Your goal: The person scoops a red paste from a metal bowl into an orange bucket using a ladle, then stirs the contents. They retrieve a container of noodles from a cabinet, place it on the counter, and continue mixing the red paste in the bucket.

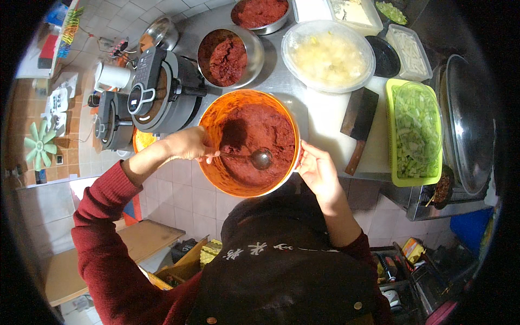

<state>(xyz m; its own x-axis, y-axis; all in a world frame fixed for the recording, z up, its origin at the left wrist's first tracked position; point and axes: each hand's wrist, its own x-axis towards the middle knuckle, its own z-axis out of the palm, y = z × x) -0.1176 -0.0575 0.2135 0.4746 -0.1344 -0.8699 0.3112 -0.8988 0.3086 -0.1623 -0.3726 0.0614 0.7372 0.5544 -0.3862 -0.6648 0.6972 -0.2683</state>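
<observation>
An orange-walled bucket (pixel 209 106), pale on its outside, stands before me at the front of the steel counter. Thick dark-red paste (pixel 260 126) fills its lower part and smears its inner wall. Over the left rim, my left hand (pixel 193 145) grips the handle of a metal ladle. The ladle's round bowl (pixel 262 158) lies in the bucket, against the paste. On the opposite side, my right hand (pixel 319 164) holds the bucket's rim, fingertips at the edge. Behind the bucket, a steel pot (pixel 254 59) holds more red paste.
Left are two electric pressure cookers (pixel 166 93). Behind stands a steel bowl of red paste (pixel 260 14). Rightward are a plastic tub (pixel 327 57), a cleaver (pixel 359 118) on a white cutting board (pixel 325 122), a green basket of chopped vegetables (pixel 416 134) and a large lid (pixel 469 122).
</observation>
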